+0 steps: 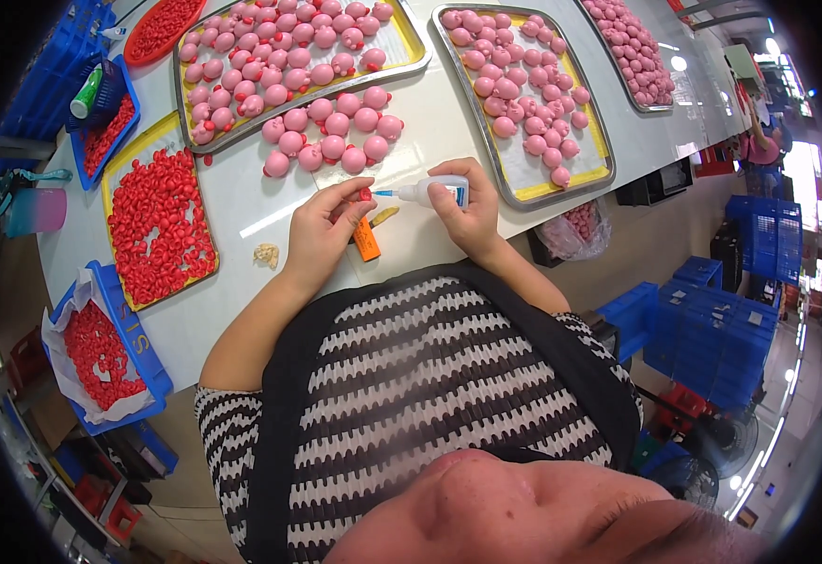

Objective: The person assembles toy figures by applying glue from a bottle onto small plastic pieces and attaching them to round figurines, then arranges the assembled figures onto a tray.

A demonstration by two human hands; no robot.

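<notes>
Between the fingertips of my left hand (321, 230) is a small red plastic piece (366, 195). My right hand (469, 214) is closed round a white glue bottle (444, 191), held on its side. The blue tip of its nozzle points left and comes close to the red piece; I cannot tell whether they touch. An orange utility knife (367, 241) lies on the table under my hands, beside a small yellowish strip (385, 217). Just beyond my hands sits a group of pink balls (333, 148) with red parts on them.
A yellow-lined tray of red pieces (159, 226) lies at left, near a blue crate (138, 329) holding more. Metal-rimmed trays of pink balls (303, 52) (533, 103) stand at the back and right. A crumpled beige lump (266, 255) rests left of my forearm. Blue crates (712, 329) are stacked on the floor at right.
</notes>
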